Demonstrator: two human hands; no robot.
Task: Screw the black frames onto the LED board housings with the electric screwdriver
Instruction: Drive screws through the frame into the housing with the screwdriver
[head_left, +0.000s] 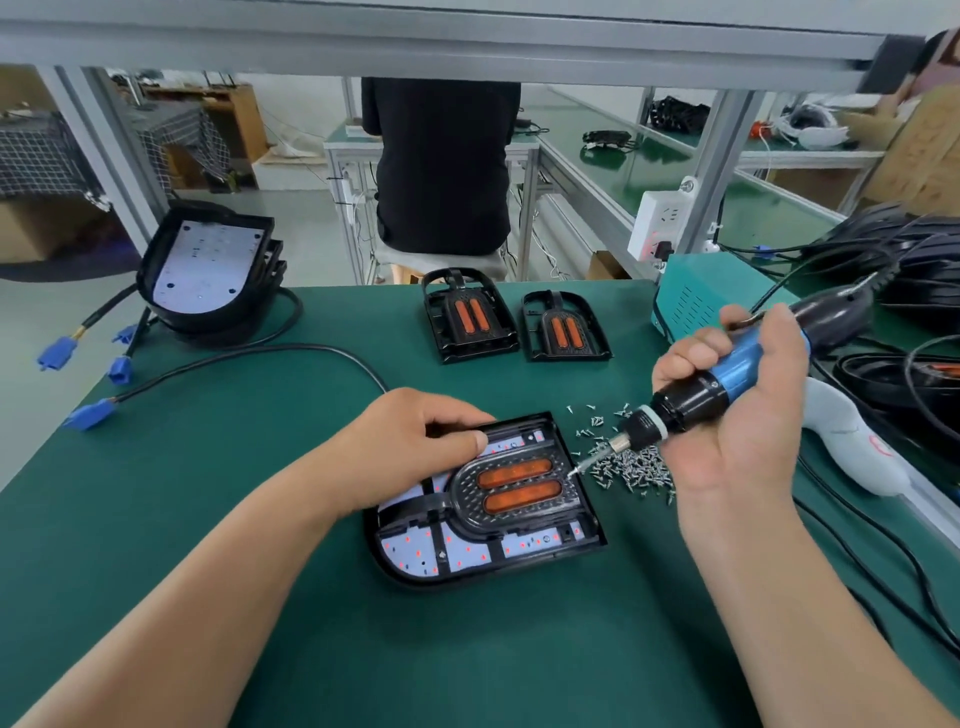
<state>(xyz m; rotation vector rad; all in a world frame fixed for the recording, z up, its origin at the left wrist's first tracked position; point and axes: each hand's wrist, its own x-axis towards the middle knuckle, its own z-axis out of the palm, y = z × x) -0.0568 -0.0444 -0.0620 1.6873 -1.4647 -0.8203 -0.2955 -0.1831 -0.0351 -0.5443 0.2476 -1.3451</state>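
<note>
The near counter (467, 665) in front of the housing (592, 519) is open, as is the wide strip to your left, this side of the black cable (291, 351). On the right, loose screws (631, 470) lie just beside the housing, and the screwdriver (727, 371) gripped in your right hand (743, 415) slants over them. Beyond, two spare frames (470, 317) sit side by side. A stack of housings (208, 270) and blue connectors (88, 415) crowd the far left; a teal box (685, 306) and tangled cables (883, 384) crowd the right.
</note>
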